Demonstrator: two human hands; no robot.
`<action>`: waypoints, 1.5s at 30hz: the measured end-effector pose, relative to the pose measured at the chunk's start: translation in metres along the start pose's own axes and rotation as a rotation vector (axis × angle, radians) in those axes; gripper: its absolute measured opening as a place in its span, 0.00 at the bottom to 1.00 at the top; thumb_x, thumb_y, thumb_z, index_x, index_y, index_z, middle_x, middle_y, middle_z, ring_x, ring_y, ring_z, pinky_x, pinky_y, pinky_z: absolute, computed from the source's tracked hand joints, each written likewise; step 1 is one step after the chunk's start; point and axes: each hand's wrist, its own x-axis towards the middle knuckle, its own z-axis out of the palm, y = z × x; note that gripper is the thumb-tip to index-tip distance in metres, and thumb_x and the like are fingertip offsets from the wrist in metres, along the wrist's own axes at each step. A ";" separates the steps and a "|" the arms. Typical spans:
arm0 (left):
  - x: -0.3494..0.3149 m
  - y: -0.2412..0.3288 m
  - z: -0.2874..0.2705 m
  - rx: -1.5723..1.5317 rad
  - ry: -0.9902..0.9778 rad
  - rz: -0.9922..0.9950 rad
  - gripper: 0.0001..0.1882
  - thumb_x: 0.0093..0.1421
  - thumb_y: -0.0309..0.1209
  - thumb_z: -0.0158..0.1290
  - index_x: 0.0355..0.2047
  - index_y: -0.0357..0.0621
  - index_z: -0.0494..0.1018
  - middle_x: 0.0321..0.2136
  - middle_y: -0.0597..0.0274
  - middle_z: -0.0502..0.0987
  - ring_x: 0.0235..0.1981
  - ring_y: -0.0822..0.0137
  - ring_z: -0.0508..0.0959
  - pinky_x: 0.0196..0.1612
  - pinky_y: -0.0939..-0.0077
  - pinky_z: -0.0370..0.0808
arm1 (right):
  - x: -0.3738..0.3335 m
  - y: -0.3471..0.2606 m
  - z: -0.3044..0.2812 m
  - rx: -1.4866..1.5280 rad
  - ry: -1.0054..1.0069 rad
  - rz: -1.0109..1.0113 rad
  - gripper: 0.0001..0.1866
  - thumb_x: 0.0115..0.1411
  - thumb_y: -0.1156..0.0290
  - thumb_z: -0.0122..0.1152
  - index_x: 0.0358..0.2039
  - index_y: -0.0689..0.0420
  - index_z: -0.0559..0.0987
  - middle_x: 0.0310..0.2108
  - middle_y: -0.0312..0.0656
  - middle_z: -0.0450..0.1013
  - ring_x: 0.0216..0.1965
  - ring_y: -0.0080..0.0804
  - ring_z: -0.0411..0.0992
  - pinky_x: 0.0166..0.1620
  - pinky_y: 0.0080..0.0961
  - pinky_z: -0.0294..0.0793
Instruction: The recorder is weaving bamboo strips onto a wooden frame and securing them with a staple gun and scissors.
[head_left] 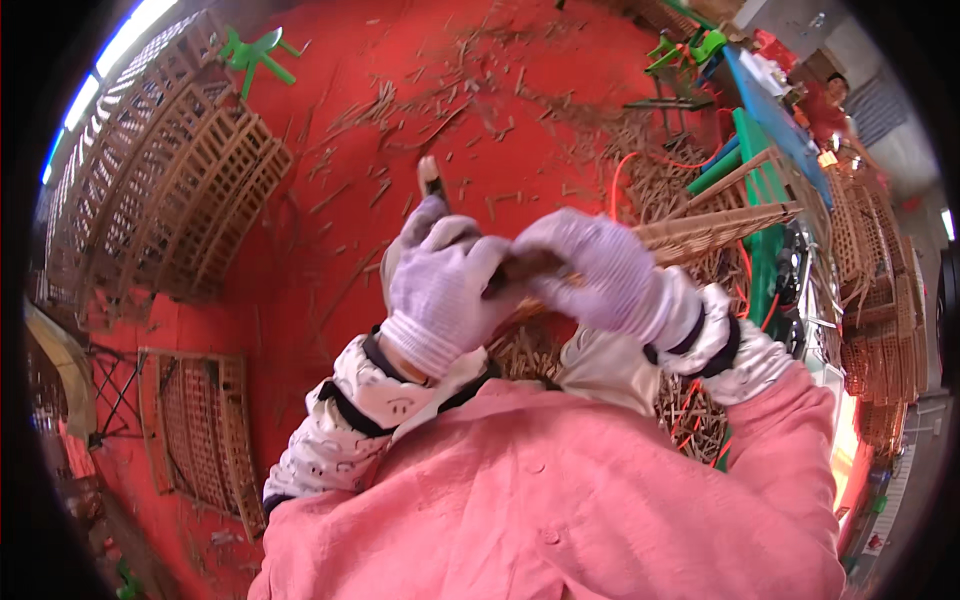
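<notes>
Working a blurred brown piece (537, 264) between them, above the red floor (350, 50), the gloved left hand (445, 285) and right hand (605, 275) both seem closed on it; the next move probably calls for steady pinching.

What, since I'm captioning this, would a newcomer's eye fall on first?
The vivid red floor, strewn with brown strips, fills the upper middle. At the centre, the lavender-gloved left hand and right hand meet at a blurred brown piece. Brown lattice panels stand stacked at upper left.
</notes>
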 end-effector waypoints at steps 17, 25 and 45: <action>-0.012 -0.002 -0.009 0.003 -0.090 -0.091 0.33 0.38 0.43 0.66 0.45 0.45 0.68 0.39 0.58 0.73 0.48 0.56 0.68 0.58 0.54 0.57 | 0.021 -0.007 0.013 -0.225 -0.311 -0.016 0.11 0.50 0.63 0.59 0.31 0.56 0.74 0.33 0.46 0.69 0.34 0.47 0.73 0.37 0.39 0.73; -0.042 0.006 0.020 -0.132 0.394 -0.164 0.21 0.41 0.23 0.62 0.37 0.43 0.68 0.37 0.55 0.70 0.41 0.51 0.71 0.44 0.61 0.69 | 0.047 0.026 0.000 0.001 -0.408 -0.099 0.14 0.52 0.63 0.63 0.36 0.57 0.77 0.31 0.47 0.73 0.33 0.44 0.72 0.38 0.32 0.71; -0.072 0.010 0.011 -0.048 0.391 -0.111 0.17 0.44 0.27 0.62 0.37 0.47 0.73 0.38 0.56 0.72 0.34 0.55 0.75 0.30 0.68 0.73 | 0.073 0.043 0.009 0.729 -0.872 0.390 0.31 0.46 0.72 0.65 0.52 0.59 0.66 0.38 0.36 0.72 0.27 0.15 0.65 0.25 0.15 0.66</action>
